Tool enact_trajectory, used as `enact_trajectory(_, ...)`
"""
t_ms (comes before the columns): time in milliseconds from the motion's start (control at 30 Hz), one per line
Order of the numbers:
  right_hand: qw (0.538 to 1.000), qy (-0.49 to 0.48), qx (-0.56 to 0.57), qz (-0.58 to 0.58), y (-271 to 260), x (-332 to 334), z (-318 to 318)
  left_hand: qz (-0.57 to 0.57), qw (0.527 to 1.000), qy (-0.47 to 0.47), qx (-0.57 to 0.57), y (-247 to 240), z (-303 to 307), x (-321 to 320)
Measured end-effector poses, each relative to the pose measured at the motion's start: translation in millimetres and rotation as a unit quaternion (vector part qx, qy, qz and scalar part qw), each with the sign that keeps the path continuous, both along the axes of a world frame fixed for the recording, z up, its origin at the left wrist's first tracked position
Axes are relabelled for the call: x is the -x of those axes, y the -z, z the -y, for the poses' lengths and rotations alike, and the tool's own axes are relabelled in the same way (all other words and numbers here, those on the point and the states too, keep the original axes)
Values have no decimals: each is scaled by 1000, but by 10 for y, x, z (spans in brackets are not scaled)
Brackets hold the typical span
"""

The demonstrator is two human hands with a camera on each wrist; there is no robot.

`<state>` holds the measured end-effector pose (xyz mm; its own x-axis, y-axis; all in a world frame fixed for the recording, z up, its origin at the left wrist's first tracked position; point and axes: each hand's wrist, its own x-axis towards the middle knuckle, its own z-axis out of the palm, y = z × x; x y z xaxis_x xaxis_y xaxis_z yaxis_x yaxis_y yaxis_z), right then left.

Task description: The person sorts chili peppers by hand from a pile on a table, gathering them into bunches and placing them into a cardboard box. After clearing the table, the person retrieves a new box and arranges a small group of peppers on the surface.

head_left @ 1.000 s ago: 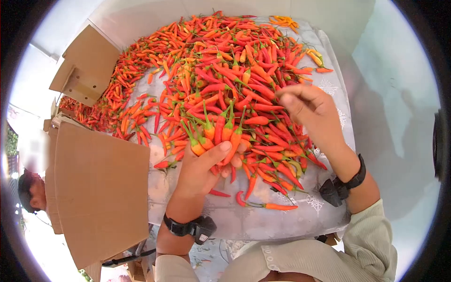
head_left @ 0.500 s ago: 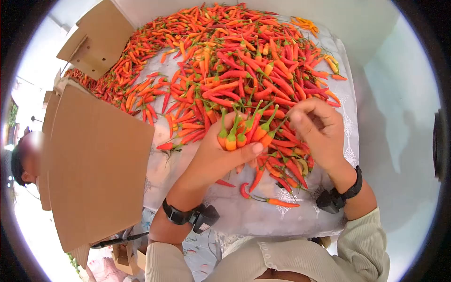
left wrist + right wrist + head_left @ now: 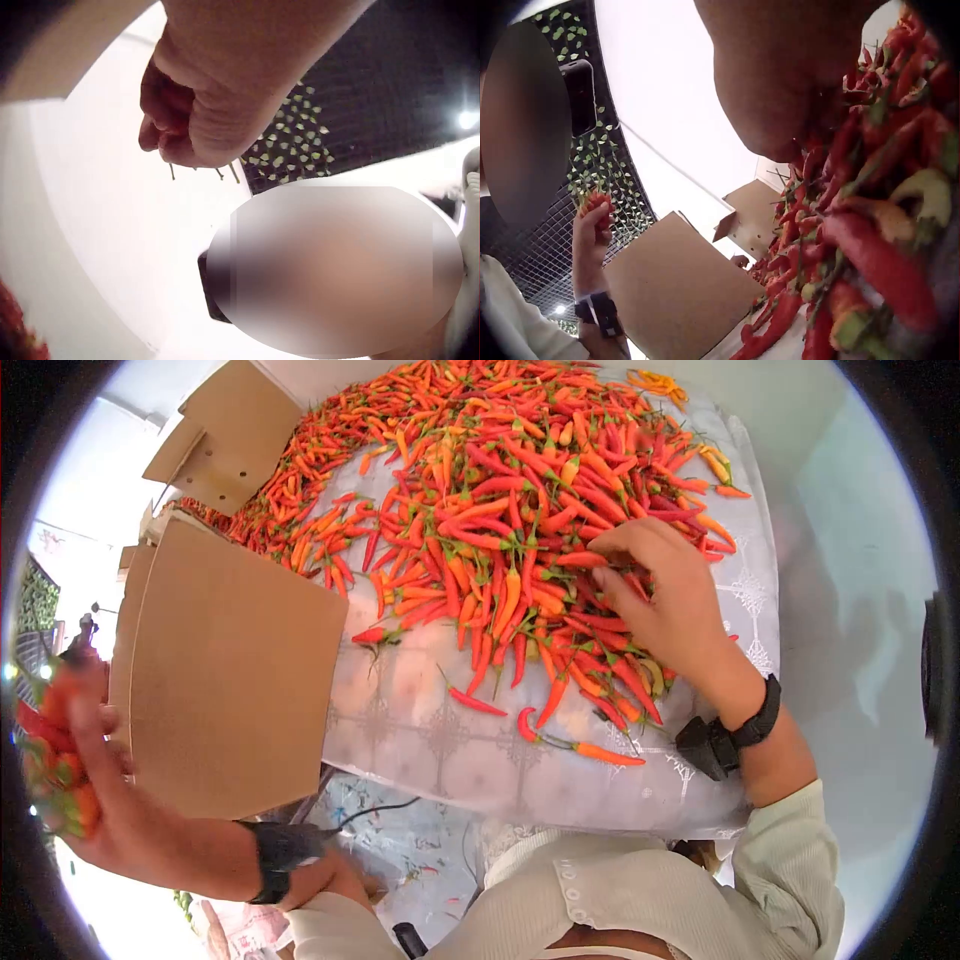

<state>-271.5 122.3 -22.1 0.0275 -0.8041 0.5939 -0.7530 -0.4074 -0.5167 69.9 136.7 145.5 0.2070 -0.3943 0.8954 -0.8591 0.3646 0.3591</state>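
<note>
Left hand (image 3: 591,231): curled round a bunch of chillies (image 3: 597,202), raised at the person's left, off the table and beyond the cardboard. The left wrist view shows stems projecting past the fist; the grip appears to be round the bodies so that the stems stay together and free. Right hand (image 3: 668,600): low over the near right part of the heap, forefinger and thumb bent towards a red chilli (image 3: 580,560). Whether they pinch it cannot be told; the right wrist view hides the fingertips. Placement this low presumably suits lifting single pods from the edge. Both wrists carry a black strap-on device (image 3: 728,742), set back from the fingers and so unlikely to hinder them.

Near edge of the table: an orange chilli (image 3: 610,754) and a curled red chilli (image 3: 527,725) lie with stems meeting, apart from the heap, perhaps strays. Beneath is a pale patterned cover (image 3: 385,725), probably protecting the top.

Left side: a large cardboard panel (image 3: 235,670) stands beside the table; it seems to bound that side.

Centre to far side: the main heap of chillies (image 3: 500,510), mostly red and orange, piled within reach. At its far edge sits a small yellow-orange cluster (image 3: 660,387), apparently kept apart by colour.
</note>
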Motion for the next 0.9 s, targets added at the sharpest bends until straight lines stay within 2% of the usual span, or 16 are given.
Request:
enact_trajectory(100,999,-4,29,31,-74,2,-18,152,981,-117,-39,-438,42,-709)
enact_trajectory(200,997,-19,36,67,-107,18,-41,233,950,-193,-74,-574,216,-1027)
enact_trajectory(300,995,-36,63,66,-116,41,-41,191,896,-196,-350,-536,567,-1201)
enact_trajectory(333,995,-35,67,63,-99,43,-61,193,897,-42,-395,-474,847,-1842)
enact_trajectory(400,994,-32,90,54,-53,70,-34,46,881,33,-470,-445,847,-1690)
enact_trajectory(633,999,1,32,36,-52,194,-32,216,885,-111,-398,-535,964,-1903)
enact_trajectory(733,999,-14,-21,21,-97,260,-63,112,898,-62,-420,-526,1005,-2027)
enact_trajectory(833,998,-39,-43,-5,-106,215,-85,194,921,-117,-318,-505,920,-1872)
enact_trajectory(900,997,-51,-39,-32,-81,149,-112,268,936,-151,-171,-485,796,-1502)
